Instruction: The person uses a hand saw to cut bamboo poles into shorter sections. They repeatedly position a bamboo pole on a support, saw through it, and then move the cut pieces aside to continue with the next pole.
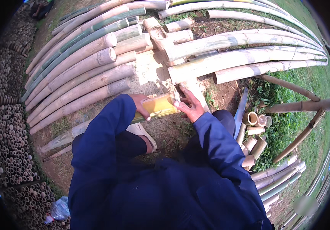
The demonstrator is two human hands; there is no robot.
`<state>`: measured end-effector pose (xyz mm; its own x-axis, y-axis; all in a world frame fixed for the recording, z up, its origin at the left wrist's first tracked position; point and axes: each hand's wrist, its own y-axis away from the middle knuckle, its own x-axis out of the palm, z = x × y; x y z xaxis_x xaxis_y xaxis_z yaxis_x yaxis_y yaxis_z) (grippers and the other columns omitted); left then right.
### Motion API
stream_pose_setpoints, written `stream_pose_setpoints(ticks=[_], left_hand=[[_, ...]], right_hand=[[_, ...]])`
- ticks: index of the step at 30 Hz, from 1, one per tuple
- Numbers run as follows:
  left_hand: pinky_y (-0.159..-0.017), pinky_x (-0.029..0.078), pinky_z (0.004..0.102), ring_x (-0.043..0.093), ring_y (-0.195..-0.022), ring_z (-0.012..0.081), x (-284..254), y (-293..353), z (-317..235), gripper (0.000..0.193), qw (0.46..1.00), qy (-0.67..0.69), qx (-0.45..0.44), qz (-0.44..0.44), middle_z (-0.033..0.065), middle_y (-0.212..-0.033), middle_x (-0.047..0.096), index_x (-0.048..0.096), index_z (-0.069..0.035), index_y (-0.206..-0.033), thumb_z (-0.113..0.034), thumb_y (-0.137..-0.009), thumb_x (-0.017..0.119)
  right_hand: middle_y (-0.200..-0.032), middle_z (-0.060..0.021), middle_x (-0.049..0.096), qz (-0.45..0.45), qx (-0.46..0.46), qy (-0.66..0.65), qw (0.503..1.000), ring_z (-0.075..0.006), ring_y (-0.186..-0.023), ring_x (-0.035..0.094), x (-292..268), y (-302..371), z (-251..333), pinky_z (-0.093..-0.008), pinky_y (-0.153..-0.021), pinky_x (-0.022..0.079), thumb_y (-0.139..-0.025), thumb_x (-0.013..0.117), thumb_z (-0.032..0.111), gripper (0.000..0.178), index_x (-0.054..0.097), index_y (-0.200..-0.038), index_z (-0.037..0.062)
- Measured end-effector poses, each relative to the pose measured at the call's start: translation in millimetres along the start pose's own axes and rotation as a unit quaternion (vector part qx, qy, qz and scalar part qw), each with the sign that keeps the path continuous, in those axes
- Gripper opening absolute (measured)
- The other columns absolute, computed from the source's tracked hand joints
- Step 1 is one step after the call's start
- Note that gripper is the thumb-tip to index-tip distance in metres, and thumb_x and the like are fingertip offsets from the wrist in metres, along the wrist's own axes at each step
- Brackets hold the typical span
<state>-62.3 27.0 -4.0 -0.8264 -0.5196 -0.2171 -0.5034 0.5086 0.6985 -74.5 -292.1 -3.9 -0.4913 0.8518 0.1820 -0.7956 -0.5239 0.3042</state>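
Between my two hands is a short, yellow-green length of bamboo, lying roughly level in front of my knees. My left hand grips its left end, thumb on the near side. At the right end, my right hand holds it with the thumb over the top edge; some of its fingers are partly hidden. Just beyond the piece, long bamboo poles lie with their cut ends toward my hands. A sandal on my foot shows below the piece.
More bamboo poles lie side by side at the left. A long blue-grey blade leans by my right knee. Short bamboo offcuts are heaped beside it. Stacked bamboo sections fill the far left, near a clear plastic bottle.
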Motion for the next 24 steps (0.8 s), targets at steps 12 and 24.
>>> stream_pose_setpoints(ticks=[12, 24], left_hand=[[-0.097, 0.053, 0.0448, 0.067, -0.113, 0.0308, -9, 173, 33, 0.065, 0.777, -0.130, -0.057, -0.613, 0.0094, -0.126, 0.070, 0.065, -0.014, -0.128, -0.050, -0.077, 0.084], [-0.098, 0.052, 0.0510, 0.059, -0.121, 0.0351, 186, 120, 309, 0.113, 0.269, 0.697, -0.045, -0.663, 0.0229, -0.141, 0.050, 0.034, 0.004, -0.152, -0.078, -0.081, 0.062]], right_hand=[[-0.099, -0.0163, 0.069, -0.053, 0.102, -0.041, 0.993, -0.0262, -0.059, 0.066, -10, -45, -10, -0.0351, -0.043, 0.055, -0.082, 0.083, 0.027, 0.056, 0.060, -0.128, 0.0049], [-0.111, -0.0170, 0.069, -0.006, 0.090, -0.039, 0.995, -0.0262, -0.068, 0.066, -89, -64, -11, -0.0372, -0.046, 0.050, -0.091, 0.073, 0.043, 0.056, 0.059, -0.129, 0.0045]])
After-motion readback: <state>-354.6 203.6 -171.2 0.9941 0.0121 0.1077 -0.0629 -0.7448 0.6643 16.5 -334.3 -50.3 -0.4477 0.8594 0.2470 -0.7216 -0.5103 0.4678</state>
